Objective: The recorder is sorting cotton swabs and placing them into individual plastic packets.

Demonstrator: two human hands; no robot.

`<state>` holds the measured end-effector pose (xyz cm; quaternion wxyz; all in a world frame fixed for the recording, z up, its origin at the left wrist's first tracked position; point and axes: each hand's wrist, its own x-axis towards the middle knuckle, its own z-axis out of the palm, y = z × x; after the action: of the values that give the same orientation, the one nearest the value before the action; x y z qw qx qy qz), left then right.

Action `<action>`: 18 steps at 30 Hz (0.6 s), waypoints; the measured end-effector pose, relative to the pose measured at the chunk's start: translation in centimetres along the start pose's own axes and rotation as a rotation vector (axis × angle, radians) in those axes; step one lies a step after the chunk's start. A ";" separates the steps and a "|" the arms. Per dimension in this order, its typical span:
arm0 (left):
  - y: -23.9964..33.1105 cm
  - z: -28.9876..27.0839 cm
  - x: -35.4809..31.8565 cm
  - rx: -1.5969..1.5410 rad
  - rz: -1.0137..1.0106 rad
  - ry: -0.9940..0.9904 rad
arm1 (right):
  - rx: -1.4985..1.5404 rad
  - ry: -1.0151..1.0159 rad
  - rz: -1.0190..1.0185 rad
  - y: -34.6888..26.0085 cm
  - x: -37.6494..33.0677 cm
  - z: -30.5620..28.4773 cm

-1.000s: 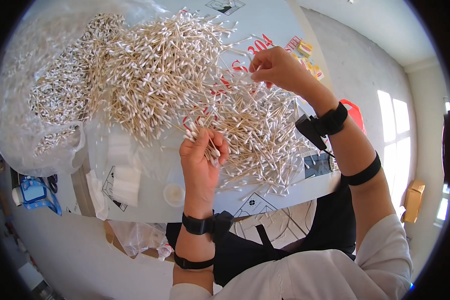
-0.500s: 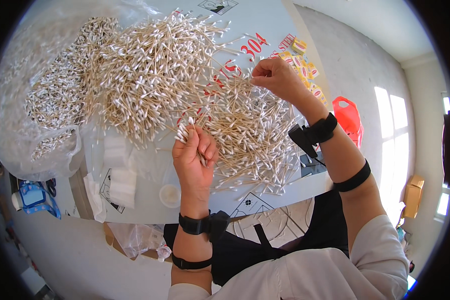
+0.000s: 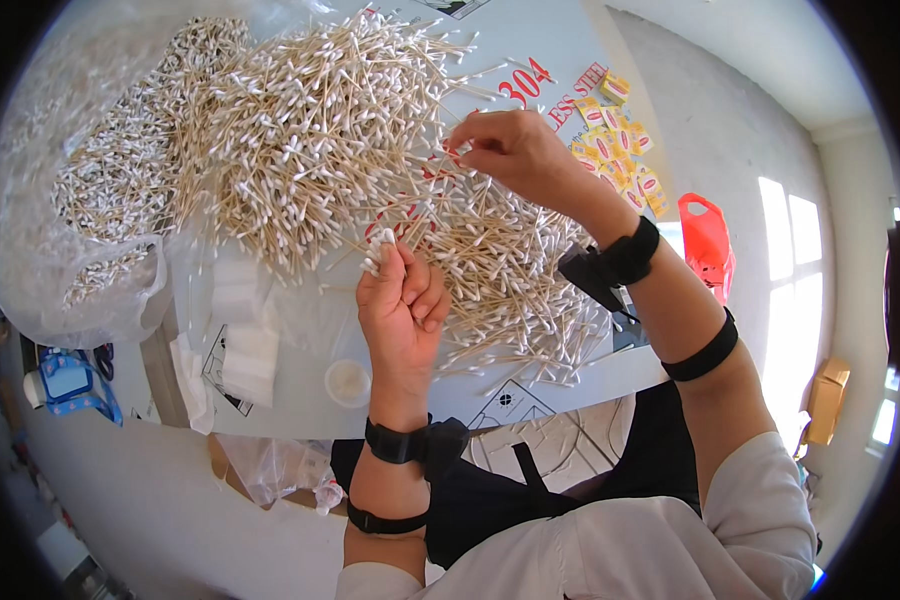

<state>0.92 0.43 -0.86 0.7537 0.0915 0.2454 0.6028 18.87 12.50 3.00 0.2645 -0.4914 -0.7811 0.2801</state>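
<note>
Surface: pale grey-white tabletop [image 3: 570,375], smooth and matte, its near edge bending with the lens; red lettering shows through the swabs toward 1 o'clock.
Main heap: wooden-stick cotton swabs [image 3: 310,130], thin tan shafts with white fluffy tips, piled loose and criss-crossed from 11 to 12 o'clock, apparently so single sticks can be drawn off the edge.
Thinner spread: scattered swabs [image 3: 510,290] lying flatter at centre, between the two hands, within easy reach of both.
Left hand: left hand [image 3: 402,310] raised at centre, palm toward the camera, fingers curled shut round a small bundle of swabs [image 3: 382,248] whose white tips stick out above the fingertips; held upright, likely to keep the tips level.
Right hand: right hand [image 3: 515,155] at 1 o'clock, low over the spread, thumb and forefinger pinched narrow; whether a swab sits between them I cannot tell.
Bag: clear plastic bag [image 3: 80,200] at 9 to 10 o'clock, thin, crinkled and glossy, slumped open with more swabs inside.
Small items: round translucent lid [image 3: 347,381] at 7 o'clock; folded white paper packets [image 3: 248,352] beside it.
Far edge: yellow printed sachets [image 3: 620,150] at 1 o'clock; red plastic bag [image 3: 708,240] at 3 o'clock, past the table edge.
Wrists: black straps [image 3: 625,255], with small black devices, on both forearms.
</note>
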 end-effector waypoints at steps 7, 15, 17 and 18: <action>0.2 -0.1 0.0 -0.018 -0.011 0.007 | -0.332 -0.109 -0.220 -0.5 1.7 3.5; 0.5 0.1 -0.2 -0.034 0.004 0.027 | -0.388 -0.025 0.148 0.3 -1.0 -0.4; 0.4 0.2 -0.1 -0.027 0.002 0.026 | -0.384 -0.012 0.163 0.5 -1.5 -1.0; 0.4 0.3 -0.1 -0.019 -0.001 0.028 | -0.377 -0.001 0.178 0.5 -1.6 -1.2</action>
<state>0.70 0.50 -0.45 0.7514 0.0758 0.2503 0.6058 20.55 11.46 3.26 0.1421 -0.5991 -0.7733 0.1515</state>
